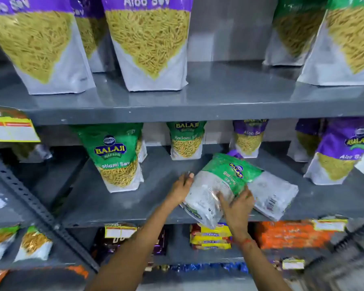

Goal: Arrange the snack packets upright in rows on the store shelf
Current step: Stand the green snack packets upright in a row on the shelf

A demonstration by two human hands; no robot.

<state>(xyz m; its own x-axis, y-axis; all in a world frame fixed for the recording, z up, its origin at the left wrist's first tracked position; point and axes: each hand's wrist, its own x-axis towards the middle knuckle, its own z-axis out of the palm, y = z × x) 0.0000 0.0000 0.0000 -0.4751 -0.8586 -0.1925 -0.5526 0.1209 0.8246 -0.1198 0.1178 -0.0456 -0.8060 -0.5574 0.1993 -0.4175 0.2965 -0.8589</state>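
Observation:
A green Ratlami Sev packet [219,181] lies tilted on the middle grey shelf [118,204], its bottom end hanging over the front edge. My left hand [182,189] presses its left side and my right hand [239,206] grips its lower right side. Under it lies a second packet [273,196], back side up. Upright green Ratlami Sev packets stand at the front left [116,158] and further back [186,139]. Purple Aloo Sev packets stand at the back [248,137] and at the right [340,152].
The top shelf [219,91] holds large upright Aloo Sev packets [149,43] and green ones at the right [349,38]. Below are biscuit packs [211,236] and orange packs [290,234]. A slotted metal upright [29,198] runs diagonally at the left.

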